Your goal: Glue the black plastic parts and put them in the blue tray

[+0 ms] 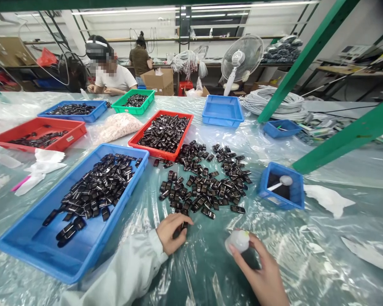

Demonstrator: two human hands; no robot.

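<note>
With 12 o'clock straight ahead of the person, the work looks to be in mid-run. A broad scatter of glossy black plastic casings (207, 187) lies loose on the plastic sheeting (207, 272), just beyond the hands at 12 o'clock, so plenty seems left to handle. The large blue tray (17, 246) at 10 o'clock is partly filled with similar casings, its near end bare, and the red tray (159, 155) towards 11 is heaped with them. Which of these groups is finished, I cannot tell.

The left hand (172, 233) curls at the scatter's 7 o'clock edge, with one dark casing (184, 225) between thumb and fingers; whether it is firmly pinched is unclear. The right hand (266, 265), towards 1 o'clock, pinches a small translucent white bottle (239, 240) between thumb and fingers, apart from the casings. At 2 o'clock, a white spoon (286, 180) rests in a small blue bin (282, 202) of dark contents.
</note>
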